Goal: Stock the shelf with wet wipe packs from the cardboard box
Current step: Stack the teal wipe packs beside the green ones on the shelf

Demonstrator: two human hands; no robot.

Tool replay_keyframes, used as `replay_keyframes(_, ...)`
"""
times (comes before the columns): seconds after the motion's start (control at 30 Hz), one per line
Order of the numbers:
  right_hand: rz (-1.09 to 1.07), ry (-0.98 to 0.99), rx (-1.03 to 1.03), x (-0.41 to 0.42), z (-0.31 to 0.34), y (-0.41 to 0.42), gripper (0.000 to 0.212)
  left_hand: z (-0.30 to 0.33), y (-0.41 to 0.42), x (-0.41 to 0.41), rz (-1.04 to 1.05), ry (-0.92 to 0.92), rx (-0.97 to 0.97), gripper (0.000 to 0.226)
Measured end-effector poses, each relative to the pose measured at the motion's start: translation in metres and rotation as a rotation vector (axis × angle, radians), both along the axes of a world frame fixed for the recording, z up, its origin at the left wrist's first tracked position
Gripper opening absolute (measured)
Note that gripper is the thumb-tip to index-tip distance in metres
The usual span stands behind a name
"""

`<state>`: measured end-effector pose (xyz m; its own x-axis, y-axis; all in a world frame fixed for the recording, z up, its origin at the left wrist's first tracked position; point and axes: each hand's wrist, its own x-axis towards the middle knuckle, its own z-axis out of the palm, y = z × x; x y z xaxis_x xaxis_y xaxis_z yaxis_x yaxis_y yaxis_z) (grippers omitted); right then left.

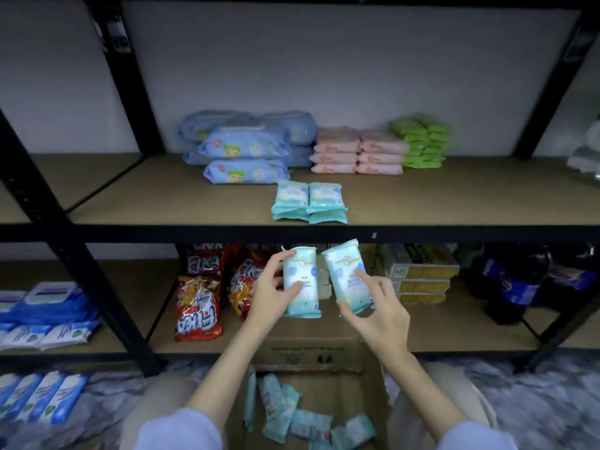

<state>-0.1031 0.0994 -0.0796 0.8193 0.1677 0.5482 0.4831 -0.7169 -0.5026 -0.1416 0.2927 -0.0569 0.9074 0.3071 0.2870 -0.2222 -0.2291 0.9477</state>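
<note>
While you kneel before the black shelf rack [324, 233], you hold two wet wipe packs, one in each hand. Your left hand [271, 295] grips the left pack [300, 280] from its left side, thumb across the front and fingers curled behind it. Your right hand [378, 311] pinches the right pack [345, 274] at its lower end, forefinger laid on the front. Both packs stand nearly upright, just beside each other, in front of the lower shelf and just under the edge of the middle shelf board [454, 196].

On that board, straight above your hands, sit two short stacks of teal packs [309, 202], side by side and touching; each looks two or three packs high, though I cannot count the layers surely. Behind them stand blue wipe bundles [246, 147], two piles of pink packs [358, 151] and one pile of green packs [422, 142].

Below your forearms the cardboard box [311, 352] lies open, with several teal packs [292, 414] loose inside; your arms and the frame edge cut some off, so the number is unclear. Three red snack bags [199, 306] show on the lower shelf, the rear ones partly hidden. The print on your two packs is too blurred to read.
</note>
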Motion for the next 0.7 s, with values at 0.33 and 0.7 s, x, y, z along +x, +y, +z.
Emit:
replay_keyframes(0.33, 0.045, -0.057, 0.362, 0.034, 0.081, 0.023, 0.053, 0.091, 0.021, 0.04, 0.004, -0.2, 0.053, 0.049)
replay_keyframes(0.7, 0.047, 0.126, 0.253, 0.092, 0.133, 0.071, 0.057, 0.133, 0.06, 0.111, 0.004, -0.123, 0.107, 0.046)
